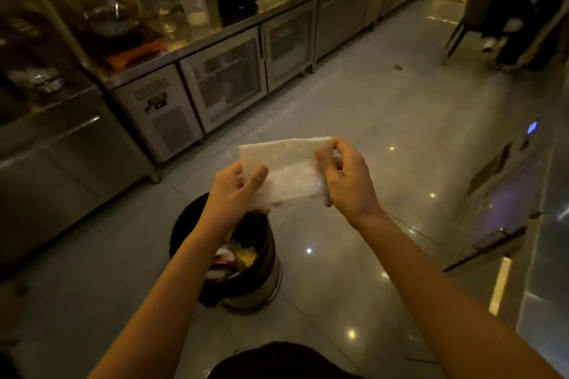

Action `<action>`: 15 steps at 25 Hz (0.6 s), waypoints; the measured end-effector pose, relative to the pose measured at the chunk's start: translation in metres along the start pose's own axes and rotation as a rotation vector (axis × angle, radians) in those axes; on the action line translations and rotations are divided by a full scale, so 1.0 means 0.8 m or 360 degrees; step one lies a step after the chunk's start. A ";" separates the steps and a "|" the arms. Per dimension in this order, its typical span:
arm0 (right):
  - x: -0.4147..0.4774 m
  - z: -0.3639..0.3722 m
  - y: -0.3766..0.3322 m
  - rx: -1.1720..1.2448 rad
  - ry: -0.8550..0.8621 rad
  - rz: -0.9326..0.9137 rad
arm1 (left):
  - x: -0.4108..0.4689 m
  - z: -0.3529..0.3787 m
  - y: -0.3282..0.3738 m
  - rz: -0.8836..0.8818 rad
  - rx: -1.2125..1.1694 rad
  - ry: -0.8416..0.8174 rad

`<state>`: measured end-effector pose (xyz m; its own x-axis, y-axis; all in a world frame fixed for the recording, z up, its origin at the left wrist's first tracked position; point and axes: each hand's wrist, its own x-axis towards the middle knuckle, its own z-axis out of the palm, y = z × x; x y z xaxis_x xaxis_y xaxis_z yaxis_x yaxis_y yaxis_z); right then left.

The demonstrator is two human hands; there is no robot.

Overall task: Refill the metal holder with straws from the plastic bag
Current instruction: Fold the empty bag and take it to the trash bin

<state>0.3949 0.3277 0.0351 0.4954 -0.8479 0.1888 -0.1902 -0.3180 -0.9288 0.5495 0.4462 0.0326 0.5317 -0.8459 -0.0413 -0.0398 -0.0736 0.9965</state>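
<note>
I hold a flat, whitish translucent plastic bag (288, 169) stretched between both hands above the floor. My left hand (234, 191) pinches its lower left corner, thumb on top. My right hand (345, 178) grips its right end, with a thin dark stick-like item poking out below the fingers. The bag looks flat; I cannot tell whether straws are inside. The metal holder is not in view.
A round metal trash bin (246, 258) with a black liner and rubbish stands open just below my left forearm. A steel counter with under-counter fridges (228, 80), a kettle and jugs runs along the left. A seated person (523, 0) is at the far right.
</note>
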 end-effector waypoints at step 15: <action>0.018 0.285 0.046 0.0252 -0.1023 0.1031 | -0.032 -0.248 -0.193 -0.0622 -0.0204 0.0562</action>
<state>0.5880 0.4006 -0.0688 0.7170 -0.4262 -0.5516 -0.4996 0.2376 -0.8330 0.7097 0.5841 -0.1059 0.7391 -0.5379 -0.4055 0.3097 -0.2633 0.9137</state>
